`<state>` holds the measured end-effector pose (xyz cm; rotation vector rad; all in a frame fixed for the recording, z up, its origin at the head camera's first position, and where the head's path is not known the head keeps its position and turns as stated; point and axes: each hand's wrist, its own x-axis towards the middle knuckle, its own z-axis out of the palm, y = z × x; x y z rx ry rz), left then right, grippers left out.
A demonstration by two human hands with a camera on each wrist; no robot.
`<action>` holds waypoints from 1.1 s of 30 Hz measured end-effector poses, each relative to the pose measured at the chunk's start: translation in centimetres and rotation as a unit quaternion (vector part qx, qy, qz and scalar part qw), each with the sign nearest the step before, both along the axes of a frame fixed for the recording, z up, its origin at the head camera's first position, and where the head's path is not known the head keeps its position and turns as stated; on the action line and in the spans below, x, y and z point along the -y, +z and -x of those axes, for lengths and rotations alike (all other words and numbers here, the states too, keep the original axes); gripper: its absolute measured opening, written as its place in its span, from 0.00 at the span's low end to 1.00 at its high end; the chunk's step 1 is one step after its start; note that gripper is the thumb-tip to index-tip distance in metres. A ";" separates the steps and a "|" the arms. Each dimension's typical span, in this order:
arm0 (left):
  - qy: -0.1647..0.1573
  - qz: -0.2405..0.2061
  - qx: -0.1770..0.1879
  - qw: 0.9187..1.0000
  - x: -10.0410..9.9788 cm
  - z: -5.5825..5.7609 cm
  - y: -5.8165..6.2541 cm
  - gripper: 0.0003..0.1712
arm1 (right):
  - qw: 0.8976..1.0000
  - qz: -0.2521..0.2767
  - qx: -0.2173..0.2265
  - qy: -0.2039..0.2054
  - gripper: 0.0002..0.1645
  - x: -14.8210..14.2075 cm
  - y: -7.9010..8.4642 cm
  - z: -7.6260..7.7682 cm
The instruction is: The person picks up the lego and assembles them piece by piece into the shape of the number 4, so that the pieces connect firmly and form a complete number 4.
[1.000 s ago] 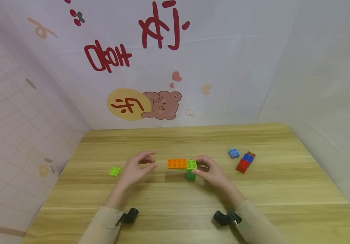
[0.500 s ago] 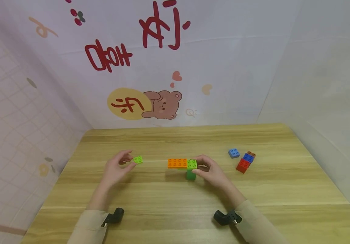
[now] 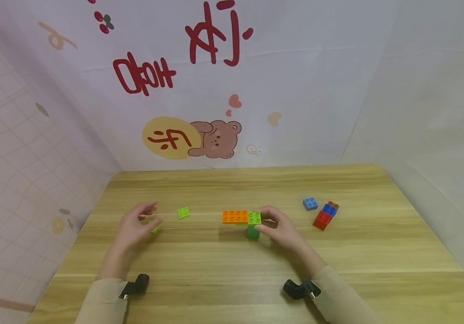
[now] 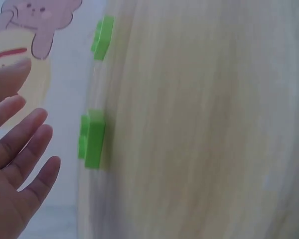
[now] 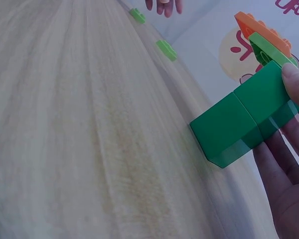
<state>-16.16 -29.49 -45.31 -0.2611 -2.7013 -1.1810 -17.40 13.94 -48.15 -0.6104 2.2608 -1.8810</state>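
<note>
My left hand [image 3: 136, 225], its fingers spread and apart, hovers by a lime green brick [image 3: 154, 230] that it partly covers in the head view. To the right of it lies a second lime green brick [image 3: 183, 213], flat on the table. In the left wrist view the fingers are clear of both the nearer brick [image 4: 93, 139] and the farther brick [image 4: 103, 38]. My right hand [image 3: 279, 229] grips a brick structure between thumb and fingers. It has a dark green column [image 5: 245, 112], a lime brick [image 3: 254, 218] on top and an orange brick [image 3: 234, 217] jutting left.
On the right of the wooden table [image 3: 232, 279] lie a light blue brick [image 3: 310, 204], a red brick [image 3: 322, 220], a dark blue brick [image 3: 329, 209] and a brown brick [image 3: 333, 205]. A printed curtain [image 3: 305, 81] hangs behind the table.
My left hand has moved left across the table, passing the right-hand lime brick, which now lies uncovered. The other lime brick is now partly behind the hand. My right hand has stayed still.
</note>
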 end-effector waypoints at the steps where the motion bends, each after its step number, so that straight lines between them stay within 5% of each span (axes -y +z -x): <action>1: -0.001 0.001 0.005 1.000 0.2 0.0 0.0 0.31 | 1.000 0.000 0.000 0.000 0.20 0.0 0.0 0.0; 14: -0.050 0.002 0.090 0.995 2.4 0.1 -0.9 0.40 | 1.000 0.000 -0.001 -0.002 0.21 0.1 0.0 0.0; 33: -0.096 0.026 0.080 0.992 3.8 0.1 -1.9 0.34 | 1.000 0.017 -0.014 0.010 0.20 0.0 -0.1 0.1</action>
